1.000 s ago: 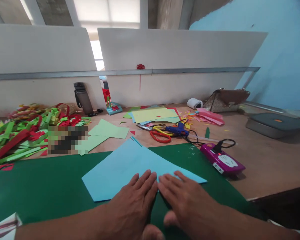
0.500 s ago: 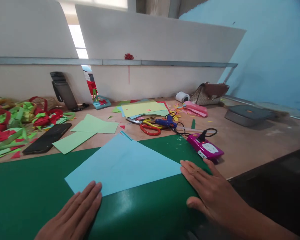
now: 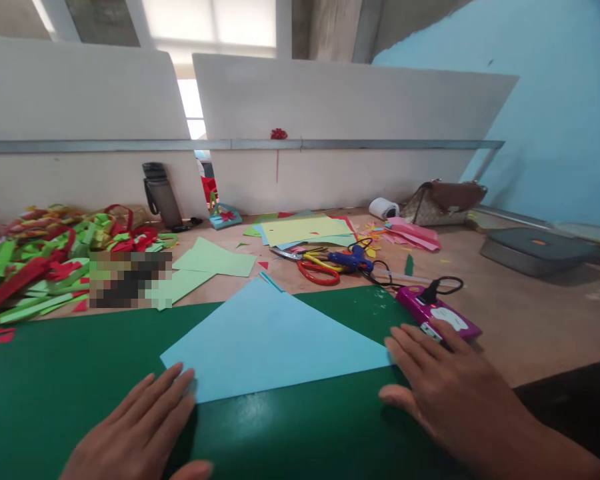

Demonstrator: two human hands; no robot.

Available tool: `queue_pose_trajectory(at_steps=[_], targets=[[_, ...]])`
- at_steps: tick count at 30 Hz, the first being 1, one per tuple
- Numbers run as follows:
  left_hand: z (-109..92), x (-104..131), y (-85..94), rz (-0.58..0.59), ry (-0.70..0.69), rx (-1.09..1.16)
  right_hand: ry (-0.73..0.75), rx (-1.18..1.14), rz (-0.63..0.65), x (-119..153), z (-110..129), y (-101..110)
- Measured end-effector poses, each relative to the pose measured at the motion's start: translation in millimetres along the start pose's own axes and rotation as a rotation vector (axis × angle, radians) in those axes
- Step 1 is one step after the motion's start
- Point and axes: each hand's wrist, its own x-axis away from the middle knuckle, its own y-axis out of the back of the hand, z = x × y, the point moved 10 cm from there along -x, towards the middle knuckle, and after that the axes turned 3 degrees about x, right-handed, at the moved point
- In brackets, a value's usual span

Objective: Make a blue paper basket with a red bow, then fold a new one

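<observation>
A folded sheet of light blue paper (image 3: 280, 340) lies on the green mat (image 3: 280, 433), its long straight edge towards me. My left hand (image 3: 140, 420) is open, palm down, with its fingertips on the paper's near left corner. At the right corner, the fingertips of my right hand (image 3: 440, 380) touch the paper, the hand open and the thumb apart. Thin teal strips (image 3: 271, 282) show at the paper's far tip.
Scissors (image 3: 319, 272), a blue glue gun (image 3: 353, 260) and a purple power socket (image 3: 437, 312) lie beyond the mat. Green sheets (image 3: 213, 257), stacked paper (image 3: 307, 231), paper scraps (image 3: 35, 280), a bottle (image 3: 163, 197), a handbag (image 3: 445, 202) and a grey case (image 3: 540, 250) sit around.
The view has shifted, so the scene sits further right and lower. My left thumb now shows, spread from the fingers. Both hands stay at the blue paper's corners.
</observation>
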Motion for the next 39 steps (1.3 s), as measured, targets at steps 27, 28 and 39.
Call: queue_pose_trajectory(at_steps=[27, 28, 39], targets=[[-43.0, -61.5, -30.5, 0.401, -0.091, 0.403, -0.079, -0.619, 0.534, -108.0, 35.0, -130.5], [-41.1, -60.8, -24.1, 0.407, -0.082, 0.396, -0.089, -0.609, 0.510, -108.4, 34.7, -128.5], [16.2, 13.7, -46.9, 0.289, 0.010, 0.164, -0.182, -0.580, 0.440, -89.9, 3.3, -103.8]])
